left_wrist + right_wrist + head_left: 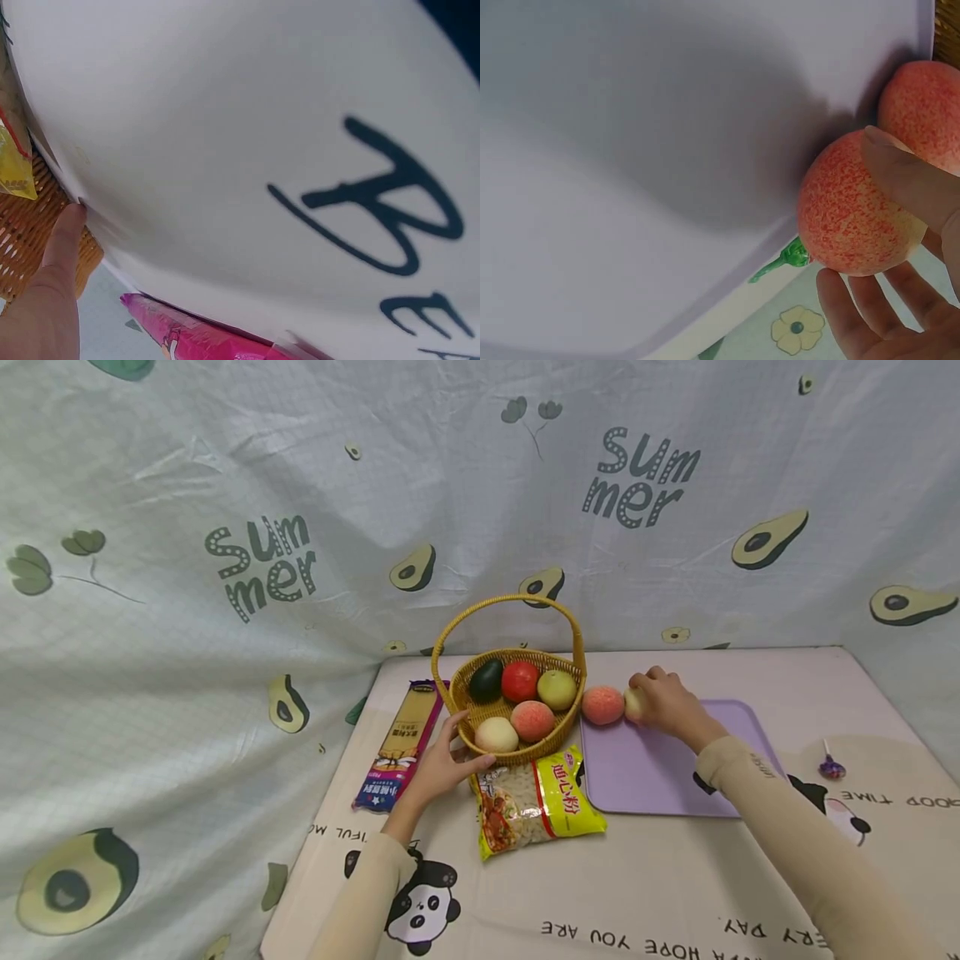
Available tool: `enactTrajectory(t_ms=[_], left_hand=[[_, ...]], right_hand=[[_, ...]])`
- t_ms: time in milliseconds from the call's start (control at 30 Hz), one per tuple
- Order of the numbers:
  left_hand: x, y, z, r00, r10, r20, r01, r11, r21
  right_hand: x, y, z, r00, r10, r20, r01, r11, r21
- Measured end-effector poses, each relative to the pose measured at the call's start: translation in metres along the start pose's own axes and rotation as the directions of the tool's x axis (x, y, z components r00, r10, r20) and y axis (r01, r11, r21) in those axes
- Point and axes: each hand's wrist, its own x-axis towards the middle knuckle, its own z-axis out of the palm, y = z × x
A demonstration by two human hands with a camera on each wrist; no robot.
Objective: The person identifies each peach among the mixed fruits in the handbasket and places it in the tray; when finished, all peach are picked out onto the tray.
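Note:
My right hand [670, 706] grips a peach [851, 210] between thumb and fingers at the far left corner of a purple tray [652, 781]. Right beside it, a second peach [603, 705] sits at the tray's corner, close to the basket. With thumb and fingers spread, my left hand [442, 768] rests against the near left side of a wicker basket [555, 745]; one finger lies straight along the weave in the left wrist view. Inside the basket are an avocado [486, 681], a red fruit [520, 681], a yellow-green fruit [557, 690], a pink peach [532, 721] and a pale peach [496, 735].
A yellow pasta bag [536, 806] lies in front of the basket. Left of the basket is a long noodle packet [401, 747]. A wrapped lollipop [831, 767] lies right of the tray. Behind the table hangs a printed cloth. A green stem-like thing [791, 255] shows near the held peach.

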Motion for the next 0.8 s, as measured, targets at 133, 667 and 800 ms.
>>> enactTrajectory(t_ms=[133, 667, 800], left_hand=[[0.0007, 0.002, -0.0003, 1.0, 0.004, -0.002, -0.004, 1.0, -0.008], [-0.001, 0.0044, -0.0001, 1.0, -0.006, 0.003, 0.006, 1.0, -0.012], [-0.0023, 0.0043, 0.0006, 1.0, -0.008, -0.002, 0.008, 1.0, -0.01]], right_hand=[[-0.0001, -0.0013, -0.0014, 0.999, 0.015, 0.031, -0.014, 1.0, -0.008], [-0.0026, -0.0048, -0.0086, 0.995, 0.019, 0.102, -0.017, 1.0, -0.017], [-0.003, -0.0048, -0.0083, 0.994, 0.024, 0.107, -0.023, 1.0, -0.014]])
